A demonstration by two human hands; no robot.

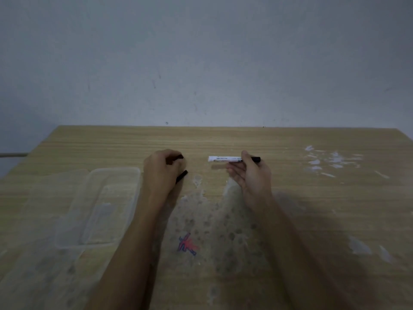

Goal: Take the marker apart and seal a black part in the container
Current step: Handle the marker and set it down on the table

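Observation:
My right hand (250,175) holds the white marker body (223,159) level above the table, its black end (256,159) sticking out to the right past my fingers. My left hand (163,171) is closed around black marker parts: one black tip (180,156) shows at my fingertips and a black piece (182,176) pokes out below the palm. A clear plastic container (105,204) lies on the table just left of my left forearm; whether its lid is on cannot be told.
The wooden table (312,220) carries white scuffs and tape remnants at the right (330,162) and a red and blue scribble (187,245) near the front middle. A grey wall stands behind the table's far edge.

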